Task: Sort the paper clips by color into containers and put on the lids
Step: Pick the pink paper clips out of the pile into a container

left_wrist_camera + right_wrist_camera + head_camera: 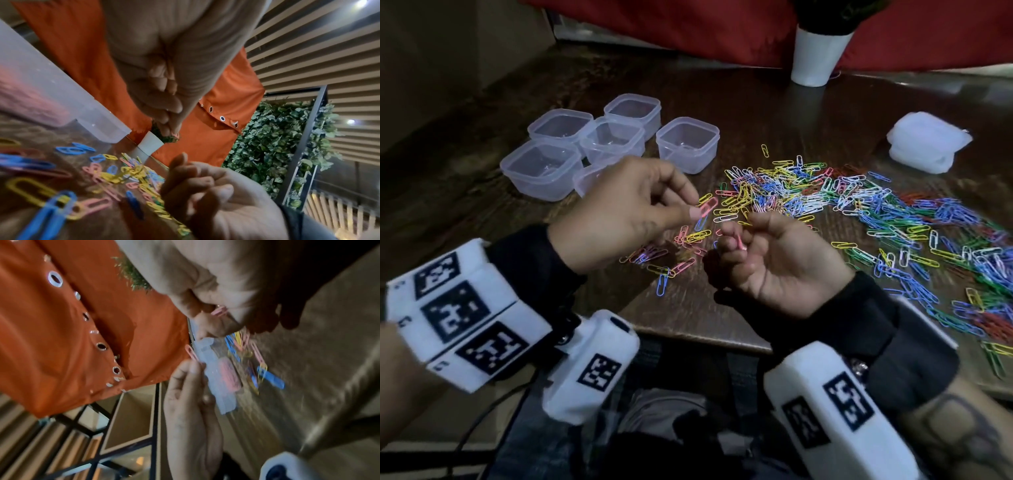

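Note:
My left hand (693, 210) pinches one pink paper clip (707, 206) between thumb and forefinger, above the table. In the right wrist view that same pink paper clip (190, 352) sticks up from the left hand (193, 369). Just to its right, my right hand (736, 240) is palm-up with fingers curled round a few pink clips (740, 242), seen too as pink clips (220, 311) in the right wrist view. A big mixed-colour clip pile (859, 205) spreads across the table's right. Several clear containers (616, 140) stand at the back left; the near container (61, 97) shows pink clips inside.
A stack of white lids (928, 142) lies at the far right. A white plant pot (818, 54) stands at the back before a red cloth. Loose clips (671, 253) lie scattered under my hands. The table's front edge (688, 339) is close to my wrists.

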Tool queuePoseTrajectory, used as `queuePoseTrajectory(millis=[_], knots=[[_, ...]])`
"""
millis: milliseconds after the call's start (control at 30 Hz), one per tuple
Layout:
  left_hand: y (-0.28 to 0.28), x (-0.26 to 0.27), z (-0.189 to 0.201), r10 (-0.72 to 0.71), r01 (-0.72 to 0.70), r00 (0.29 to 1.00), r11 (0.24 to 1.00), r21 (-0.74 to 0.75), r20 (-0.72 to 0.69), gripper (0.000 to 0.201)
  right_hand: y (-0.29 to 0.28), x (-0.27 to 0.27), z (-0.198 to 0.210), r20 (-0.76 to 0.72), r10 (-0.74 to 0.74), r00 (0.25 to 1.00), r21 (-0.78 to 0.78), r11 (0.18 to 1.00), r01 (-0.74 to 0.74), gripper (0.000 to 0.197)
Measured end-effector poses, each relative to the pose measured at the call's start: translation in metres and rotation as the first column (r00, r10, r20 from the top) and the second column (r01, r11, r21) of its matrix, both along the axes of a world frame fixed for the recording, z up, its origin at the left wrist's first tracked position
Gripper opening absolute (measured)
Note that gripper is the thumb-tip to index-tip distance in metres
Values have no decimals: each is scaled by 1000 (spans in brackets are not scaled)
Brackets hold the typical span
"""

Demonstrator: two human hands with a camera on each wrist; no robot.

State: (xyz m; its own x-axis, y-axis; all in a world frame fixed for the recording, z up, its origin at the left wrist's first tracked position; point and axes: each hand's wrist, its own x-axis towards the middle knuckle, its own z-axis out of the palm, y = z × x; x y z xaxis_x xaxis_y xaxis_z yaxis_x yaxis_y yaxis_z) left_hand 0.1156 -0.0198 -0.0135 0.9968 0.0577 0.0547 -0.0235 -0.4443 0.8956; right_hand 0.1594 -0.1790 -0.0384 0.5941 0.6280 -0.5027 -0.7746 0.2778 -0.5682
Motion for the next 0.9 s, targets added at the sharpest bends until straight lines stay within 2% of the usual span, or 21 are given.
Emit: queuePoseTrajectory(millis=[100, 167, 267, 367, 433, 500, 567, 633, 800, 900], knots=[[-18, 2, 3, -7, 5, 999, 998, 64, 35, 12, 12, -3, -4, -23, -92, 995, 38, 995, 93, 61], [-30, 3, 4, -44, 36, 998, 982, 183, 43, 14, 19, -6, -4, 24, -98, 995, 51, 994, 97, 67], [-34, 5, 11, -111, 111, 994, 968, 223, -13, 21, 20, -7, -4, 31, -163, 986, 64, 985, 160, 47], [-16, 11, 21, -36, 31, 999, 991, 130, 36, 16, 3, 0, -5, -61, -294, 954, 72, 952, 298, 38], [-2, 17, 22, -33, 35, 999, 987, 157, -19, 13, -13, 5, -5, -76, -351, 933, 53, 933, 356, 32], [4, 23, 15, -115, 181, 970, 930, 320, -213, 12, -25, 7, -4, -72, -368, 927, 58, 927, 372, 24], [5, 27, 3, -150, 342, 910, 800, 493, -387, 15, -31, 4, -2, -52, -358, 932, 79, 929, 361, 9], [5, 30, -7, -140, 394, 894, 701, 595, -427, 19, -35, 2, -4, -29, -353, 935, 86, 931, 354, 10], [3, 31, -17, -129, 408, 892, 638, 652, -433, 12, -36, 1, -14, -41, -359, 932, 66, 930, 361, 27], [5, 32, -13, -135, 396, 894, 684, 613, -427, 17, -30, -1, -13, -33, -341, 940, 69, 937, 342, 12]])
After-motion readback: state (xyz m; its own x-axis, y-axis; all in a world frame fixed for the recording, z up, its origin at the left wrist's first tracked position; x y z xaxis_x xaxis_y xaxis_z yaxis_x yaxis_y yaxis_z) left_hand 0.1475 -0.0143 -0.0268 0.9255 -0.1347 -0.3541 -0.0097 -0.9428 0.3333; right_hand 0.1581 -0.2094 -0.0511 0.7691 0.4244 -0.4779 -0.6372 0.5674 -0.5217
